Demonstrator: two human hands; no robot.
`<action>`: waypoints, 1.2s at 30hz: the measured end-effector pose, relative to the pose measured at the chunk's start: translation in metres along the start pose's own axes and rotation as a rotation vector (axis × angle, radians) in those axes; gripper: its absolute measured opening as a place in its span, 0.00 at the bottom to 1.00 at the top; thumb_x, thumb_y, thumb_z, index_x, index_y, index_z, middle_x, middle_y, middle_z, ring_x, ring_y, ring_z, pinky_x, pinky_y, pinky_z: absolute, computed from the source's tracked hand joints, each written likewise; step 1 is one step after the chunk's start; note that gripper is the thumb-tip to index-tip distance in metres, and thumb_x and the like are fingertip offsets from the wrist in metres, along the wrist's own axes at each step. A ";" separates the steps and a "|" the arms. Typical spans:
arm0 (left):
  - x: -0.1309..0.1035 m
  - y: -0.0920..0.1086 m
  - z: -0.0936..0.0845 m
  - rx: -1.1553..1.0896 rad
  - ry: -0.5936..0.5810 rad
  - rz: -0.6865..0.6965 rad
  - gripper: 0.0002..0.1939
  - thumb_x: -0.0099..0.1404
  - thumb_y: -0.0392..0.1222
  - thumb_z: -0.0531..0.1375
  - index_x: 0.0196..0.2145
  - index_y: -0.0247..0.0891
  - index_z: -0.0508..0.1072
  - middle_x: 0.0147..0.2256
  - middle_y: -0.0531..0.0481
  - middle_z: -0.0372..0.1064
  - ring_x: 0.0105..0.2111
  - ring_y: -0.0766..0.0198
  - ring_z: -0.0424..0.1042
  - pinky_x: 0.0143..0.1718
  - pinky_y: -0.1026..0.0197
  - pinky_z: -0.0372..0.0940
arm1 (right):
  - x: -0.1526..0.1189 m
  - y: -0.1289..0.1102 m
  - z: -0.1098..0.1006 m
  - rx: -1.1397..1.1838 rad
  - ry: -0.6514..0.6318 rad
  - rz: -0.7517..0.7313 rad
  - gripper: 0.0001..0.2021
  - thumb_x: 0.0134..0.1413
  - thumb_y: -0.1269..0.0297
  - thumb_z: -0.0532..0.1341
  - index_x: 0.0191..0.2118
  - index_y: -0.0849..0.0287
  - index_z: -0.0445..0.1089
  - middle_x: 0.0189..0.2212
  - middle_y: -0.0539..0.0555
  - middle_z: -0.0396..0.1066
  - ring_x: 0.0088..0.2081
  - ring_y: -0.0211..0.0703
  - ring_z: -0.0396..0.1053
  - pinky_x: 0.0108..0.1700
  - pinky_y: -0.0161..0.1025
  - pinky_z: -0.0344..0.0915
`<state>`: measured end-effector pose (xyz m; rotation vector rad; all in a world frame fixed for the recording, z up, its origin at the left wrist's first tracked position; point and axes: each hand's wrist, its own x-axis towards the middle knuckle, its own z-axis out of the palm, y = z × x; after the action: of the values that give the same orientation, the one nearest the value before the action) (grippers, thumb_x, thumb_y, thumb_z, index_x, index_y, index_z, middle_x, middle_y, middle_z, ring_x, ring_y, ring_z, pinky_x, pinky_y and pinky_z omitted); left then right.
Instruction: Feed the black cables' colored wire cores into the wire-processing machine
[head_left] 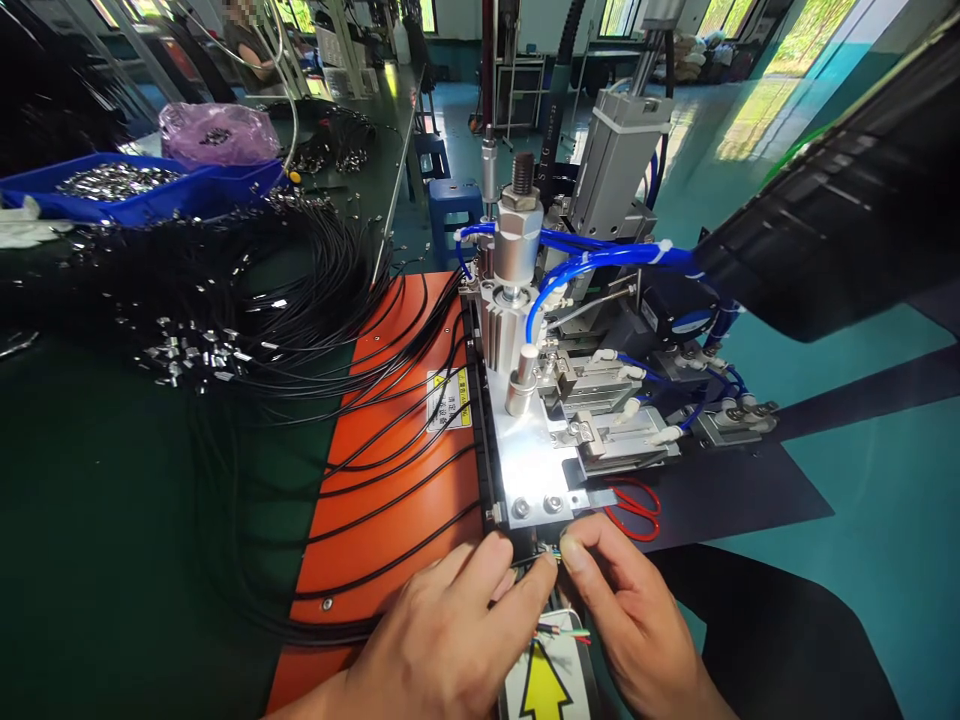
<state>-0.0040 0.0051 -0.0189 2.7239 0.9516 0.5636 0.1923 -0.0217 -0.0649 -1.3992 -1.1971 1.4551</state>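
My left hand (457, 635) is closed at the front end of the metal machine (525, 440), its index fingertip and thumb near a cable's thin coloured wires (553, 552). From the right, my right hand (634, 610) pinches the tips of these wires between thumb and index finger. Just below the left index finger, another cable end with black, green and red wires (566, 632) sticks out over a white plate with a yellow arrow (545, 685). The cable inside my left hand is mostly hidden by the fingers.
Black cables (300, 350) with metal connectors (199, 355) run across an orange board (405, 480) into the machine. Red-handled scissors (636, 510) lie to its right. A blue tray (142, 205) of metal parts stands far left. Blue air hoses (600, 255) and a dark overhead part (832, 190) crowd the right.
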 end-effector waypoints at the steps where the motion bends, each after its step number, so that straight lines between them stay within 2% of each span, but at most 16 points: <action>1: 0.000 0.000 0.000 0.000 0.004 0.003 0.22 0.76 0.38 0.42 0.58 0.30 0.67 0.32 0.44 0.64 0.27 0.63 0.65 0.25 0.64 0.65 | 0.000 0.000 0.000 -0.020 0.003 -0.013 0.13 0.68 0.54 0.54 0.35 0.55 0.65 0.28 0.47 0.60 0.29 0.37 0.59 0.32 0.32 0.60; 22: -0.001 -0.001 0.003 0.028 0.001 -0.011 0.21 0.74 0.34 0.44 0.58 0.31 0.67 0.33 0.44 0.64 0.27 0.63 0.65 0.25 0.65 0.64 | 0.001 -0.003 0.000 -0.051 0.020 -0.007 0.13 0.68 0.54 0.54 0.35 0.56 0.66 0.29 0.48 0.62 0.29 0.38 0.60 0.31 0.32 0.61; 28: 0.001 -0.005 0.003 0.015 0.006 0.035 0.22 0.75 0.38 0.42 0.56 0.30 0.68 0.32 0.43 0.64 0.26 0.63 0.64 0.22 0.65 0.63 | 0.001 -0.004 0.001 -0.031 0.020 0.001 0.13 0.68 0.54 0.54 0.34 0.56 0.65 0.30 0.49 0.62 0.29 0.38 0.60 0.31 0.32 0.61; 36: -0.002 -0.005 0.005 0.033 0.006 0.022 0.22 0.75 0.37 0.42 0.58 0.32 0.67 0.34 0.42 0.65 0.27 0.63 0.65 0.23 0.65 0.65 | 0.002 -0.004 0.001 -0.074 0.032 -0.015 0.14 0.67 0.53 0.53 0.34 0.56 0.65 0.30 0.49 0.63 0.31 0.39 0.62 0.34 0.33 0.63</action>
<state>-0.0058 0.0073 -0.0249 2.7669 0.9420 0.5646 0.1910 -0.0187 -0.0615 -1.4547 -1.2496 1.3858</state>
